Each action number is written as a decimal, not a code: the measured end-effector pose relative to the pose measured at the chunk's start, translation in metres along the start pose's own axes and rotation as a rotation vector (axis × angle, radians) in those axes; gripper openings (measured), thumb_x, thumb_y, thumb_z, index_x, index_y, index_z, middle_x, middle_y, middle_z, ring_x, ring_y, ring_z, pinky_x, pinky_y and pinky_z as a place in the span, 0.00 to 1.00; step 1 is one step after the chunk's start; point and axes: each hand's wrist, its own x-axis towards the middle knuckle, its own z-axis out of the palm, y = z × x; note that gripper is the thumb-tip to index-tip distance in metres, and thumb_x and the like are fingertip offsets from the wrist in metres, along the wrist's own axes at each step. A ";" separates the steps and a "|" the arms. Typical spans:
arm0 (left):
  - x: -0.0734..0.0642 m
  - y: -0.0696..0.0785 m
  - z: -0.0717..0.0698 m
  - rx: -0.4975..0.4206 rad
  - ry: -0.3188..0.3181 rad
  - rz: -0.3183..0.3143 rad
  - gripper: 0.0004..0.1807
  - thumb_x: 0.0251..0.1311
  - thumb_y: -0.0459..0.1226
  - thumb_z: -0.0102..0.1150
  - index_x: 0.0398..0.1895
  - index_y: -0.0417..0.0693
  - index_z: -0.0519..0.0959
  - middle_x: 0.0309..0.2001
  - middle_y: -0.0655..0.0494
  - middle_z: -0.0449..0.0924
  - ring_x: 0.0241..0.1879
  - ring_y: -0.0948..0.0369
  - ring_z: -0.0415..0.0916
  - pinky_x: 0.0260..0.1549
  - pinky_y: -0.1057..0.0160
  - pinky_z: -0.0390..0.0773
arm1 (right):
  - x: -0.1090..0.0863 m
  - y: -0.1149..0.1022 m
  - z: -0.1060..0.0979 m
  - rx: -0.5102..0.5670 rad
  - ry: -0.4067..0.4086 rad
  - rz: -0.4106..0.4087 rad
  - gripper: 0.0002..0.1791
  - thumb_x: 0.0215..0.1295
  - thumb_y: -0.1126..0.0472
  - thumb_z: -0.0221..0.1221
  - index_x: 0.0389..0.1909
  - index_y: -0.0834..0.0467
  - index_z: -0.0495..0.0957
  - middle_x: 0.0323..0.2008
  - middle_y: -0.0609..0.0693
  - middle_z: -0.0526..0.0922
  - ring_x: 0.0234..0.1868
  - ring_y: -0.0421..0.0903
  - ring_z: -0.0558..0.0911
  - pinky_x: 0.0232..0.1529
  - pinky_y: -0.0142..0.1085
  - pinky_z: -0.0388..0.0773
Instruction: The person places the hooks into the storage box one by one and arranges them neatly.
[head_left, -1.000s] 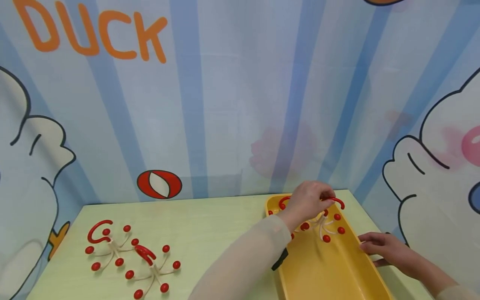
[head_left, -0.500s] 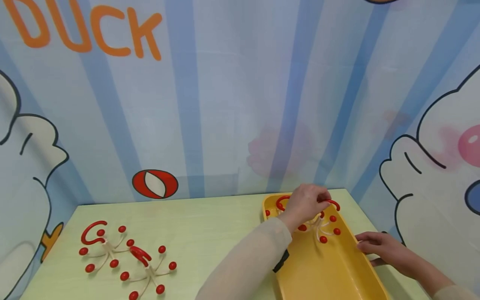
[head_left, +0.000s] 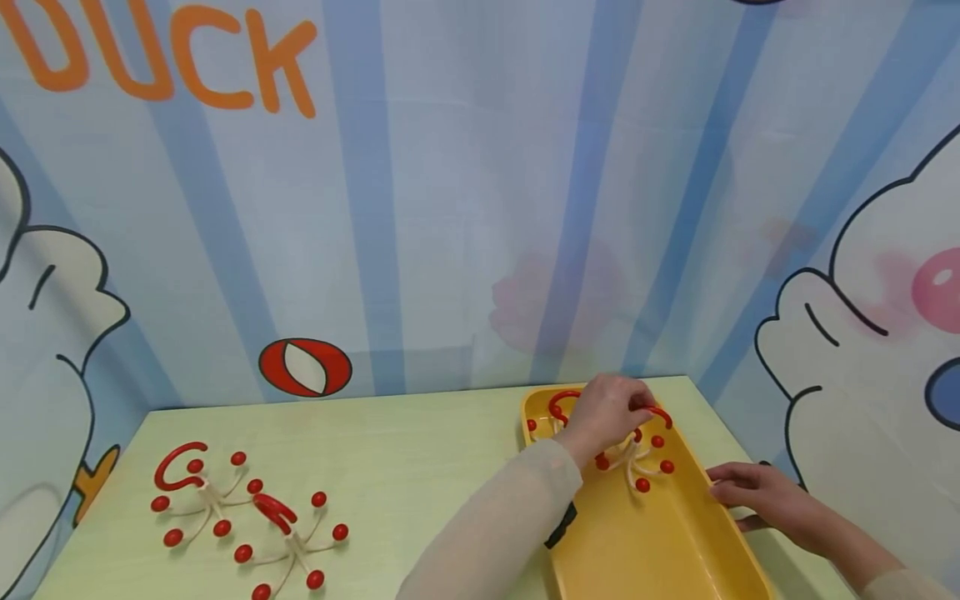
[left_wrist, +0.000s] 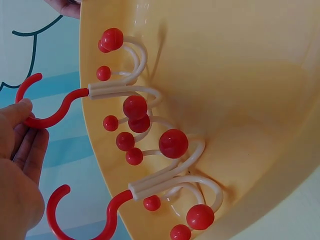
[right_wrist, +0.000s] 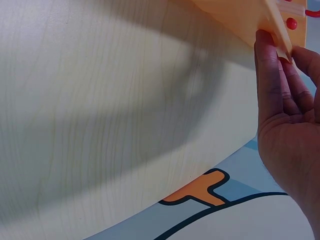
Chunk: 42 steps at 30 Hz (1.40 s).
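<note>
My left hand [head_left: 609,412] pinches the red hook of a hanger with curved white prongs tipped with red balls [left_wrist: 107,90], thumb on one side and fingers on the other. The hanger's balls hang inside the far end of a yellow tray [head_left: 645,542]. Beside it a second hanger of the same kind [left_wrist: 150,187] lies in the tray, its hook leaning out over the rim in the left wrist view. My right hand [head_left: 776,504] holds the tray's right side, with the rim between thumb and fingers in the right wrist view.
Two more such hangers, one farther left [head_left: 212,498] and one nearer [head_left: 295,542], stand on the left of the pale table [head_left: 420,450]. A striped cartoon curtain [head_left: 450,208] rises behind the table. My left sleeve [head_left: 491,525] crosses the tray's left side.
My left hand has come slightly nearer and lower with the hanger, deeper into the tray. My right hand keeps its place on the rim. The head view has turned slightly right.
</note>
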 end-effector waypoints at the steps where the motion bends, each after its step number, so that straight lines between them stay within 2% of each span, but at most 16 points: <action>1: 0.000 -0.001 0.001 0.002 0.000 0.002 0.05 0.71 0.44 0.70 0.46 0.61 0.90 0.39 0.72 0.85 0.36 0.75 0.76 0.39 0.82 0.74 | 0.000 0.000 0.000 0.003 -0.003 -0.003 0.31 0.83 0.54 0.57 0.70 0.77 0.68 0.58 0.60 0.85 0.54 0.52 0.86 0.52 0.53 0.88; 11: 0.001 -0.006 0.006 0.011 -0.003 0.003 0.06 0.70 0.44 0.70 0.46 0.61 0.90 0.39 0.71 0.86 0.36 0.74 0.76 0.41 0.81 0.75 | 0.000 0.001 -0.001 0.011 -0.005 -0.009 0.31 0.83 0.54 0.57 0.70 0.77 0.69 0.57 0.59 0.86 0.54 0.51 0.86 0.52 0.52 0.88; 19: 0.005 -0.010 0.006 0.106 0.002 0.073 0.06 0.70 0.44 0.71 0.47 0.61 0.90 0.41 0.71 0.87 0.39 0.73 0.79 0.44 0.80 0.76 | -0.001 -0.001 0.001 0.015 -0.005 -0.010 0.31 0.83 0.54 0.58 0.69 0.77 0.69 0.57 0.58 0.86 0.54 0.51 0.86 0.52 0.52 0.88; 23: 0.005 -0.015 0.003 0.125 0.006 0.106 0.05 0.71 0.44 0.70 0.47 0.60 0.90 0.43 0.70 0.88 0.41 0.73 0.80 0.46 0.80 0.76 | -0.002 -0.003 0.002 0.008 -0.005 -0.012 0.31 0.83 0.54 0.58 0.69 0.77 0.69 0.57 0.59 0.86 0.54 0.51 0.86 0.52 0.52 0.88; 33: 0.008 -0.021 -0.001 0.161 -0.001 0.142 0.09 0.72 0.44 0.70 0.51 0.61 0.90 0.48 0.70 0.89 0.46 0.71 0.82 0.52 0.78 0.77 | -0.003 -0.003 0.003 0.014 -0.011 -0.020 0.30 0.83 0.54 0.58 0.68 0.77 0.69 0.56 0.58 0.86 0.54 0.51 0.86 0.52 0.52 0.88; 37: 0.007 -0.020 -0.006 0.171 -0.019 0.151 0.11 0.72 0.45 0.69 0.54 0.63 0.90 0.50 0.71 0.89 0.49 0.71 0.83 0.53 0.77 0.77 | -0.003 -0.003 0.003 0.014 -0.007 -0.019 0.31 0.83 0.54 0.58 0.68 0.77 0.69 0.56 0.58 0.86 0.54 0.51 0.86 0.52 0.53 0.88; 42: 0.005 -0.019 -0.017 0.160 -0.049 0.193 0.13 0.71 0.45 0.70 0.57 0.62 0.89 0.52 0.70 0.89 0.51 0.70 0.84 0.53 0.77 0.77 | -0.002 -0.001 0.001 0.013 -0.008 -0.015 0.30 0.83 0.54 0.57 0.68 0.77 0.69 0.56 0.58 0.86 0.54 0.51 0.86 0.52 0.53 0.88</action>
